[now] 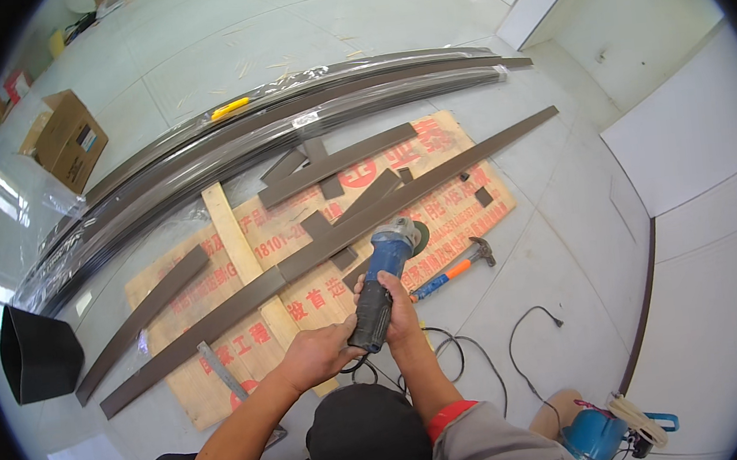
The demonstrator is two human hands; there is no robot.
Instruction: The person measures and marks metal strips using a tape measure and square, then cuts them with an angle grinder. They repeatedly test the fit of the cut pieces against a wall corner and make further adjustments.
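Observation:
My right hand [393, 303] is closed round the middle of a blue and black angle grinder [368, 319], and my left hand [318, 354] grips its rear end. The grinder's disc [415, 238] is at the edge of a long dark brown strip [478, 167] lying across a plywood board [183, 381] with red print. Shorter brown pieces [386, 139] and a pale wooden batten [231, 230] also rest on the board. A claw hammer [457, 270] with an orange and blue handle lies to the right of my hands. A metal square [218, 369] is left of them.
Plastic-wrapped strips [391, 90] with a yellow cutter [230, 108] span the back. A cardboard box [67, 139] and dark tapered object [39, 355] are left. Cables [533, 374] and a blue machine [601, 438] are lower right. White panels [686, 119] stand along the right.

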